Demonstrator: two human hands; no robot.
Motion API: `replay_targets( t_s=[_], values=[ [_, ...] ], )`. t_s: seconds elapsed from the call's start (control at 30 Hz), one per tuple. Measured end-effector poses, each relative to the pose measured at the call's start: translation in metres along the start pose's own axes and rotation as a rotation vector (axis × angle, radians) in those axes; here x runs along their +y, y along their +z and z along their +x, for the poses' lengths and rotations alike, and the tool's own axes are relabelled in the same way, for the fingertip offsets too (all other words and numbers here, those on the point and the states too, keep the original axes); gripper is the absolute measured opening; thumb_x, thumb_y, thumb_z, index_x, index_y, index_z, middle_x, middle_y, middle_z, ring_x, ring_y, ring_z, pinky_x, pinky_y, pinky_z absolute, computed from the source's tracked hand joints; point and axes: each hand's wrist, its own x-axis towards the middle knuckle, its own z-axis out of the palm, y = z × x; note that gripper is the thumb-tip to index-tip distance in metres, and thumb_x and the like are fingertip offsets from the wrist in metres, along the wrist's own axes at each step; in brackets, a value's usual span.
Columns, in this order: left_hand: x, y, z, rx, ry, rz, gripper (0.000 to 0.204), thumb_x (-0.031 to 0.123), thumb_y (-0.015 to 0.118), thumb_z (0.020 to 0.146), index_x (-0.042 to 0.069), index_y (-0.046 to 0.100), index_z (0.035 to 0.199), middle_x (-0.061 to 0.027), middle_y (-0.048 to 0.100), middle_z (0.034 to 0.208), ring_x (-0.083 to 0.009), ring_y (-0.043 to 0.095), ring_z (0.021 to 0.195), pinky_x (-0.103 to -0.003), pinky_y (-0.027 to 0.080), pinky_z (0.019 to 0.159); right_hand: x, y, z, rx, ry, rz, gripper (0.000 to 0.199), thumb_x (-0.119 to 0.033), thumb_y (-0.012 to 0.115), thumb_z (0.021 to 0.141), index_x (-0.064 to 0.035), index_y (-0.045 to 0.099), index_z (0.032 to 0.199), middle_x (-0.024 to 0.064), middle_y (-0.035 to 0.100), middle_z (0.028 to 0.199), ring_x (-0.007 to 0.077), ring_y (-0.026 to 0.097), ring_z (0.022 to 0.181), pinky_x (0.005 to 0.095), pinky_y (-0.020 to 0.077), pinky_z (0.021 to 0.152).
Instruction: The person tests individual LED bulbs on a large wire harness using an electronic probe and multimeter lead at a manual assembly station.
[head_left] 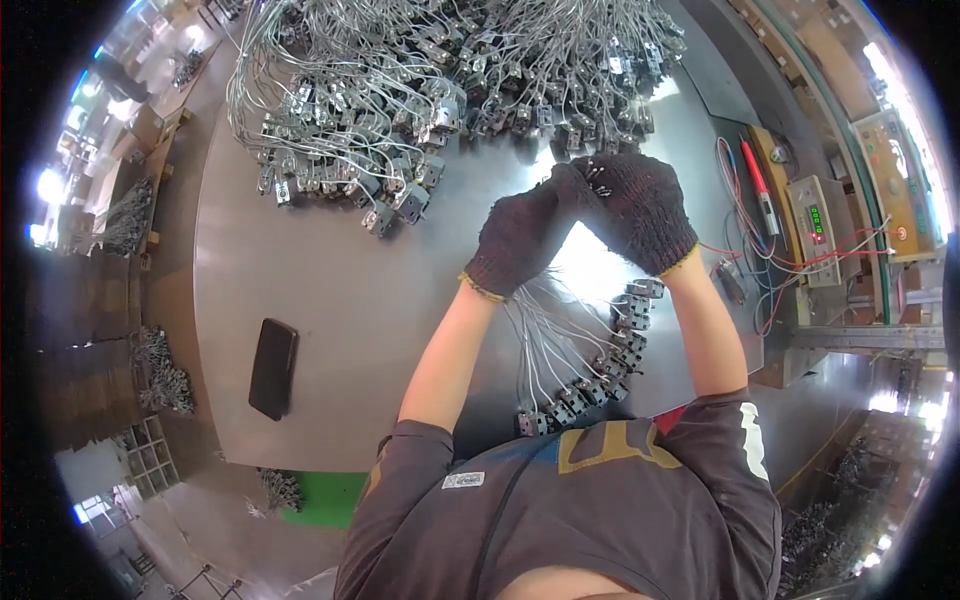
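My left hand [525, 232] and my right hand [640, 205] both wear dark knit gloves and meet above the metal table [330, 290]. Together they pinch the upper ends of a bundle of thin grey wires [540, 345]. The wires hang down toward my chest and end in small metal blocks [600, 375] lying near the table's front edge. Fingertips of both hands touch at the top of the bundle.
A large tangled heap of the same wired metal parts [420, 90] fills the far side of the table. A black phone [273, 367] lies at the left. At the right stand a tester box with a green display [815, 225], a red pen-shaped tool [757, 175] and red and blue leads [760, 260].
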Motion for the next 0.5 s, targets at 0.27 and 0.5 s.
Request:
replay_targets(
  t_s=[0.27, 0.5],
  values=[
    [-0.034, 0.001, -0.015, -0.259, -0.548, -1.031, 0.041, 0.039, 0.058, 0.110, 0.001, 0.069, 0.123, -0.0013, 0.071, 0.094, -0.0076, 0.061, 0.090, -0.027, 0.052, 0.076, 0.014, 0.019, 0.000, -0.070, -0.034, 0.058, 0.032, -0.039, 0.068, 0.098, -0.0106, 0.082, 0.101, 0.0142, 0.076, 0.083, 0.0331, 0.073, 0.073, 0.0435, 0.0575, 0.069],
    [-0.040, -0.005, -0.010, -0.370, -0.688, -1.172, 0.034, 0.028, 0.063, 0.109, 0.002, 0.067, 0.131, -0.0025, 0.070, 0.112, -0.0081, 0.064, 0.099, -0.024, 0.054, 0.086, 0.010, 0.022, 0.006, -0.045, -0.038, 0.118, 0.031, -0.037, 0.070, 0.098, -0.0083, 0.081, 0.098, 0.0137, 0.075, 0.076, 0.0339, 0.071, 0.068, 0.0432, 0.0559, 0.065]
  ],
)
